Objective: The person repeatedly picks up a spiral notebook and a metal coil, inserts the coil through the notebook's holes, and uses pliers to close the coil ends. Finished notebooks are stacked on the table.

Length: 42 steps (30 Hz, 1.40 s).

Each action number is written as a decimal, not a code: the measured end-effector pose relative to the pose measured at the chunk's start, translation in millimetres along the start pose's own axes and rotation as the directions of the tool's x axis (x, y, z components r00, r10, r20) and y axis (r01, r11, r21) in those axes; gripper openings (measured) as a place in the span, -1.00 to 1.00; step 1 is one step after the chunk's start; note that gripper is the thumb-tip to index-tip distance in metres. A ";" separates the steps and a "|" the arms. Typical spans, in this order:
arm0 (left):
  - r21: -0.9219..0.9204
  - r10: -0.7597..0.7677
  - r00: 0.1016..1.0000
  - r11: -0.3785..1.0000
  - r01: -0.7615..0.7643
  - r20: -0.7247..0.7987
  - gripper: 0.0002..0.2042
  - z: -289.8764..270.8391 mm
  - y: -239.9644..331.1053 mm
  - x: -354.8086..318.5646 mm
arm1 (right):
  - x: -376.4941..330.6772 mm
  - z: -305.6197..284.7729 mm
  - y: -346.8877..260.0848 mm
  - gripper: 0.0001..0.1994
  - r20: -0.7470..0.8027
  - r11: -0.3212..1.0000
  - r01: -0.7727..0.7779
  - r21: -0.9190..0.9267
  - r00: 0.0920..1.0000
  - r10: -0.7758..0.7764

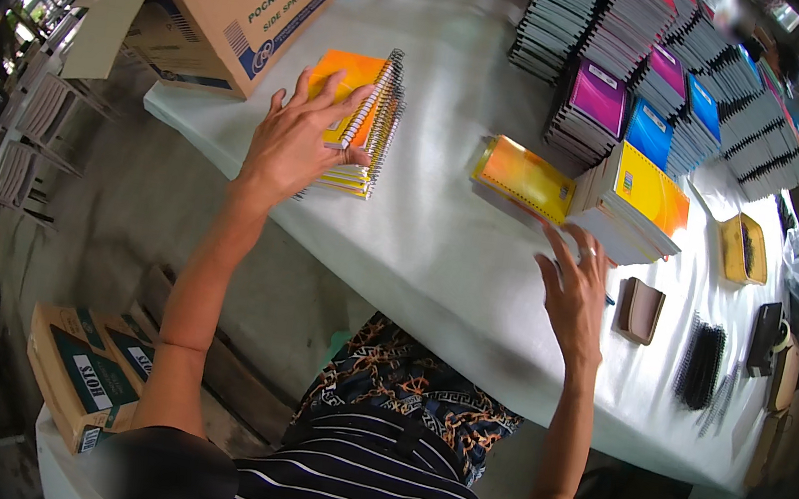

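While the left hand [295,140] is pressed open on a small orange spiral-bound notebook stack [361,123], the open right hand [575,293] is held near a lone orange notebook [525,177]; big sorted piles [645,70] are seen far right.

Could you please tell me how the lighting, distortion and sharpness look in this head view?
Head view: soft, even daylight, with faint shadows under the left hand and right hand on the white table; strong fisheye bending curves the table edge and the cardboard box, with a black vignette around the rim; the centre is fairly sharp, while the notebook stacks at the far edge look softer.
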<state>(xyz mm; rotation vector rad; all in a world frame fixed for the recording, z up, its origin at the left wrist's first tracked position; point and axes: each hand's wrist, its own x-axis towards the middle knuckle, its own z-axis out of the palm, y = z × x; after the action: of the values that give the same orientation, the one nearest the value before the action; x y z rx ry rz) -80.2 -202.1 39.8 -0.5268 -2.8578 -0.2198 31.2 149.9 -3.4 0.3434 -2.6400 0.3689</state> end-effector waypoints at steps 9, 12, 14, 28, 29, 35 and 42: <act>-0.023 0.251 0.888 0.959 -0.281 -0.386 -0.27 -34.5 32.6 -20.4 | 44.3 73.7 22.0 -0.77 0.028 0.977 0.188 -0.101 0.982 -0.186; -0.250 0.246 0.840 0.881 -0.401 -0.483 -0.34 -28.6 62.4 -42.1 | 45.9 69.2 18.6 -0.81 0.015 0.977 0.204 -0.062 0.979 -0.203; -0.352 0.240 0.858 0.836 -0.420 -0.454 -0.30 -2.9 84.2 -51.9 | 53.7 64.1 18.3 -0.83 0.013 0.992 0.124 0.033 0.992 -0.124; -0.695 0.097 0.966 0.678 -0.239 -0.237 -0.12 104.7 163.1 -53.2 | 82.4 50.5 21.7 -0.88 -0.061 0.998 0.057 0.040 0.997 -0.054; -0.718 0.061 0.964 0.655 -0.234 -0.258 -0.08 107.1 176.5 -46.1 | 80.0 52.5 15.1 -0.87 -0.184 0.995 0.073 -0.071 0.979 -0.085; -0.645 0.071 0.894 0.667 -0.372 -0.442 -0.26 90.4 209.7 -26.1 | 48.2 -15.3 -46.6 -0.83 -0.139 0.788 -0.310 0.532 0.886 0.443; -0.993 0.585 0.811 -0.096 0.070 0.000 -0.50 63.3 150.1 -19.4 | -41.6 -41.1 -5.4 -0.32 -0.045 0.578 -0.220 0.786 0.911 0.409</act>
<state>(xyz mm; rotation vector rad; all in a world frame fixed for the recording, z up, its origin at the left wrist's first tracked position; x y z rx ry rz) -19.8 -58.1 -10.1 -1.5636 -2.1042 -2.5792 85.2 165.0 13.8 0.0527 -2.1585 1.5893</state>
